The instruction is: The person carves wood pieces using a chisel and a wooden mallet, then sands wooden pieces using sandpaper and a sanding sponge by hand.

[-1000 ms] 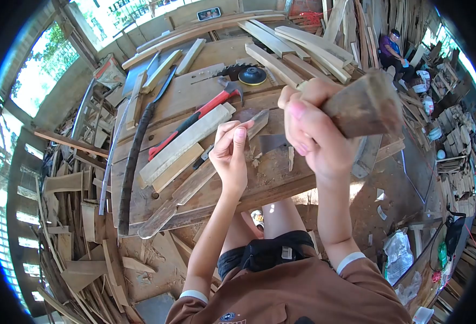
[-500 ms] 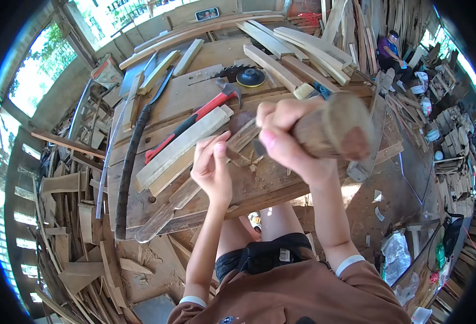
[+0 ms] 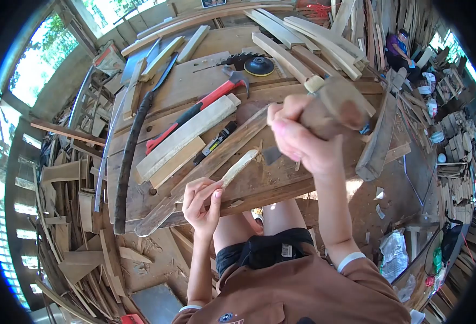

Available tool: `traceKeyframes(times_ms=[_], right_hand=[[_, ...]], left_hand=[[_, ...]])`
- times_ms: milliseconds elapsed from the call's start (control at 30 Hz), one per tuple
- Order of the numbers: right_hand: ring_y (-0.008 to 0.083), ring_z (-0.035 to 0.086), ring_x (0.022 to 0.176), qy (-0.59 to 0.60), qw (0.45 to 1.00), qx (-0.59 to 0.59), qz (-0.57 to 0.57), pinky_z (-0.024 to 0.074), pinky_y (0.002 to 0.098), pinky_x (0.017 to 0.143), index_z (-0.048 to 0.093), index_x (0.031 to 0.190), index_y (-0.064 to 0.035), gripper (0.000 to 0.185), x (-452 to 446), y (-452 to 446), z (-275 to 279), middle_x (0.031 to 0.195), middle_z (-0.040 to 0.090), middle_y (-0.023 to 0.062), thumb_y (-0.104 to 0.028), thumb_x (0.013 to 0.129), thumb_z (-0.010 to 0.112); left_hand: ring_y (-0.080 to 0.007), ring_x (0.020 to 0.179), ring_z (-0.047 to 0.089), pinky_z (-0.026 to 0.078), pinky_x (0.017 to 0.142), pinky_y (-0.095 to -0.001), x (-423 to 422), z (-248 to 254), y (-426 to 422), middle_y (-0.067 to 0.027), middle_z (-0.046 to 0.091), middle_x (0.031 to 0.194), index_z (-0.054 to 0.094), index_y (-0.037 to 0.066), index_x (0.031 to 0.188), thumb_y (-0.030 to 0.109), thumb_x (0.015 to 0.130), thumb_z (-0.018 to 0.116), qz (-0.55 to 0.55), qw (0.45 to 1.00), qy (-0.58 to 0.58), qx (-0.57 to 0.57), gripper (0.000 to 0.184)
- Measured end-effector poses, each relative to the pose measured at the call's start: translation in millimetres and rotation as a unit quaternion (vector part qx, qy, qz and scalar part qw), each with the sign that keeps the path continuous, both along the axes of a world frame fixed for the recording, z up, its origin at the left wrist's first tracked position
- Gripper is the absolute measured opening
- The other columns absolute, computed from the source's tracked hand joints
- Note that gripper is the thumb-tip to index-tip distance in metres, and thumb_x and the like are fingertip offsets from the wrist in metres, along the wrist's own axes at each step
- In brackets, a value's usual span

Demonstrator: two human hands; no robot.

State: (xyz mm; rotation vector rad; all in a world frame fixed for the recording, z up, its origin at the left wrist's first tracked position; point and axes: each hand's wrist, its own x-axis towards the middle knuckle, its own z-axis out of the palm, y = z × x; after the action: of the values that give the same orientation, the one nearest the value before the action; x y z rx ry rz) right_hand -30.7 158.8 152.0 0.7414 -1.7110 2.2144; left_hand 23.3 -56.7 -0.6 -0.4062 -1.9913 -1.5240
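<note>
My left hand, above the bench's near edge, is closed around the lower end of a pale, whittled wooden stick. The stick slants up and to the right, its far tip close to a small grey metal blade. Closed and raised nearer the camera, my right hand grips a thick wooden handle, blurred at its end. That blade shows just below my right fingers and seems to belong to the handle, though the joint is hidden. Wood chips lie around the stick's tip.
On the wooden bench lie a red-and-black hammer, a long knife with dark handle, a black-and-yellow tool, a black disc and several planks. Scrap wood piles up at left. A person sits at the far right.
My left hand has dropped toward my body, and the stick now points up and right. The black-and-yellow tool has come into sight. My right hand has shifted slightly; the view has tilted a little.
</note>
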Motion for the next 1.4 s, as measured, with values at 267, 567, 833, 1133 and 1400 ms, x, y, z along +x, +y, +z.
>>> traceKeyframes(times_ms=[267, 567, 833, 1133, 1400], right_hand=[[0.0065, 0.032, 0.035, 0.005, 0.999, -0.032, -0.016, 0.0353, 0.0223, 0.048, 0.048, 0.065, -0.0064, 0.025, 0, 6, 28, 0.048, 0.041, -0.0031, -0.002, 0.087, 0.058], [0.0058, 0.033, 0.037, -0.064, 0.997, -0.020, -0.033, 0.0285, 0.0223, 0.041, 0.049, 0.067, -0.0044, 0.024, -16, -3, 2, 0.049, 0.039, -0.0028, -0.005, 0.088, 0.061], [0.0053, 0.036, 0.037, -0.013, 0.998, -0.052, -0.044, 0.0281, 0.0230, 0.045, 0.052, 0.067, -0.0058, 0.023, -9, 13, 17, 0.049, 0.043, -0.0039, -0.005, 0.086, 0.065], [0.0070, 0.028, 0.038, -0.034, 0.996, 0.015, -0.076, 0.0301, 0.0205, 0.051, 0.038, 0.063, -0.0122, 0.034, -15, 4, 3, 0.047, 0.036, -0.0034, -0.009, 0.091, 0.056], [0.0059, 0.030, 0.038, 0.045, 0.997, -0.018, -0.052, 0.0345, 0.0230, 0.059, 0.044, 0.065, -0.0097, 0.029, 6, 23, 36, 0.048, 0.038, -0.0047, -0.007, 0.088, 0.060]], left_hand=[[-0.0156, 0.080, 0.063, 0.052, 0.072, -0.0264, 5, 17, 0, -0.0112, 0.066, 0.098, 0.073, -0.001, 0.109, -0.007, 0.084, 0.068, 0.019, 0.999, -0.023, -0.036, 0.026], [-0.0192, 0.075, 0.063, 0.051, 0.067, -0.0298, 9, 4, -10, -0.0103, 0.066, 0.090, 0.075, 0.002, 0.106, -0.002, 0.081, 0.073, 0.065, 0.988, -0.025, -0.138, 0.026], [-0.0210, 0.065, 0.060, 0.049, 0.061, -0.0317, 3, 6, -5, -0.0047, 0.066, 0.078, 0.077, 0.006, 0.096, 0.007, 0.077, 0.080, 0.055, 0.980, 0.024, -0.191, 0.020], [-0.0218, 0.065, 0.061, 0.048, 0.060, -0.0329, 4, 3, -6, -0.0051, 0.067, 0.077, 0.076, 0.007, 0.091, 0.004, 0.079, 0.078, 0.045, 0.980, 0.039, -0.187, 0.012], [-0.0211, 0.063, 0.061, 0.048, 0.059, -0.0333, 2, 2, -6, -0.0039, 0.066, 0.075, 0.076, 0.007, 0.089, 0.007, 0.079, 0.079, 0.051, 0.977, 0.050, -0.200, 0.010]])
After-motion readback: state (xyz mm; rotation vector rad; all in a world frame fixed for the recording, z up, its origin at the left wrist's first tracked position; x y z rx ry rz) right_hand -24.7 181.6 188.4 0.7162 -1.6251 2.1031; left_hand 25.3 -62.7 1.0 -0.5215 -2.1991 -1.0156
